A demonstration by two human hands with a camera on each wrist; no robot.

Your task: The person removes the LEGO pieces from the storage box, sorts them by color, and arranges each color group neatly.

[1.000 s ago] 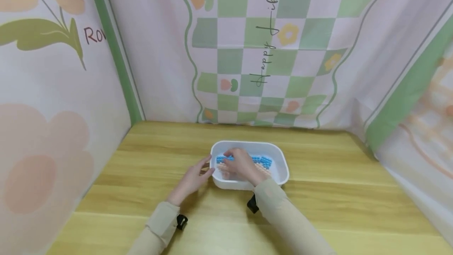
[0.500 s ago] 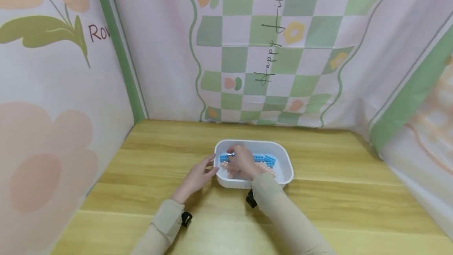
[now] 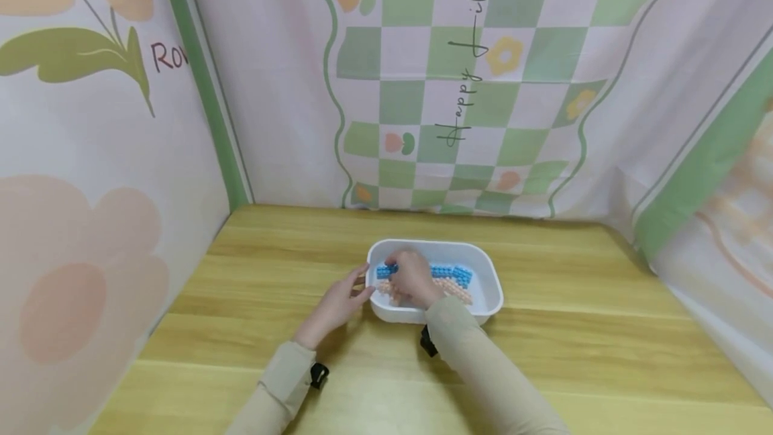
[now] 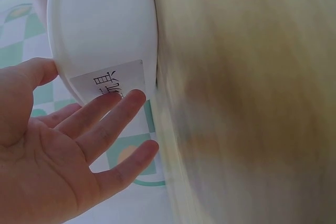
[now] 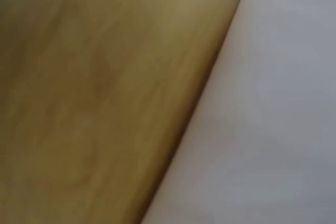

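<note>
A white plastic tub (image 3: pixel 492 297) stands on the table, holding blue bumpy pieces (image 3: pixel 462 276) toward its far side and pale pink bumpy pieces (image 3: pixel 454 289) nearer the front. My left hand (image 3: pixel 338 301) is at the tub's left end. In the left wrist view its spread fingers lie along the end wall by a white label (image 4: pixel 113 80), and the thumb touches the rim. My right hand (image 3: pixel 415 279) reaches down inside the tub, its fingertips bent at the blue pieces on the left; I cannot tell whether they pinch one. The right wrist view has only the tub's side wall (image 5: pixel 262 108), close up.
The wood-grain table (image 3: pixel 253 254) extends on all sides of the tub. Behind it hangs a green-and-white checked curtain (image 3: pixel 401 103); a flowered cloth (image 3: pixel 90 153) lines the left side. Each wrist wears a black camera mount, such as the left one (image 3: pixel 319 375).
The whole head view has shifted slightly to the right. Inside the tub, my right fingers have shifted a little over the blue pieces. My left hand keeps its place at the tub's end.
</note>
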